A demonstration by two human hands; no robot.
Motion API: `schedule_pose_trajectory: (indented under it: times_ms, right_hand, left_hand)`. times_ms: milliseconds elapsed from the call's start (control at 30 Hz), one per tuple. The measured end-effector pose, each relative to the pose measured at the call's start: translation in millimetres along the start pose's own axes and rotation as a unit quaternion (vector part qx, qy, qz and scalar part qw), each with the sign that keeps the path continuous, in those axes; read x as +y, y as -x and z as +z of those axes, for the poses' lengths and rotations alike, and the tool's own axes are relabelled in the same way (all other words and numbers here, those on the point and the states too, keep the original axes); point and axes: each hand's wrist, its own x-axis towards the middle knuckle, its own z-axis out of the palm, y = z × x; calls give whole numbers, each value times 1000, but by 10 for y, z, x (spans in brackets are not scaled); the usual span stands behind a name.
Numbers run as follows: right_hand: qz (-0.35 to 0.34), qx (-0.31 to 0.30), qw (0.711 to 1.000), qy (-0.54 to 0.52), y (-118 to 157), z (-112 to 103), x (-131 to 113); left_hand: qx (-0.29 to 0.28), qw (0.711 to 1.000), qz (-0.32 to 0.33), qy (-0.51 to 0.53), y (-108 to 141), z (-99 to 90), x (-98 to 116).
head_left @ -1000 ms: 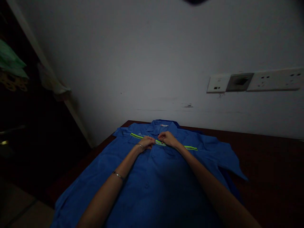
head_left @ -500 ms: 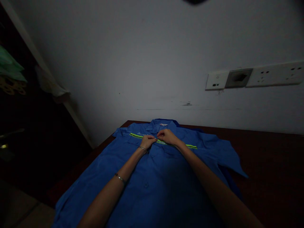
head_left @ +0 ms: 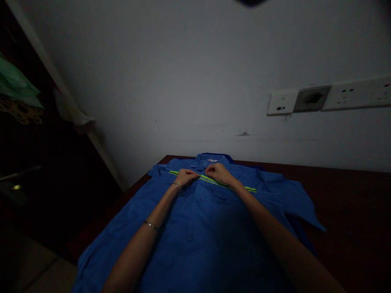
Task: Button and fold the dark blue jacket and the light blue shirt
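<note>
A blue short-sleeved work shirt (head_left: 210, 219) lies front up, its collar toward the wall, with a yellow-green stripe (head_left: 221, 184) across the chest. My left hand (head_left: 185, 177) is closed in a pinch on the front placket at the stripe. My right hand (head_left: 219, 173) is also pinched, at the front edge just below the collar; its fingertips are small and dim, and they appear to hold the cloth. Below the hands, buttons (head_left: 190, 237) show along the placket. Whatever lies between the fingertips is hidden.
The shirt rests on a dark reddish-brown table (head_left: 345, 195) against a white wall (head_left: 183, 81). Darker blue cloth (head_left: 301, 232) shows beneath the shirt. Wall sockets (head_left: 311, 99) are at the right. A dark door with a handle (head_left: 21, 173) and hanging green cloth (head_left: 18, 83) stand at the left.
My left hand has shifted slightly left and up along the stripe. My right hand has moved a little up and right, widening the gap between the hands. The view has shifted slightly.
</note>
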Motion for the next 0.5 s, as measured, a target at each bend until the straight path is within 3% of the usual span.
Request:
schedule_pose_trajectory:
  times_ms: [133,333,500]
  right_hand:
    - [8,-10,1000,12,-25,-22,-37]
    - [-23,-1,999,42,-29,-42,-81]
    - [7,31,998,46,-25,10,-82]
  left_hand:
    - [51,998,19,-16,10,-15,131]
    - [37,999,0,-21,34,183,193]
    - [22,1000,-17,13,14,160,168]
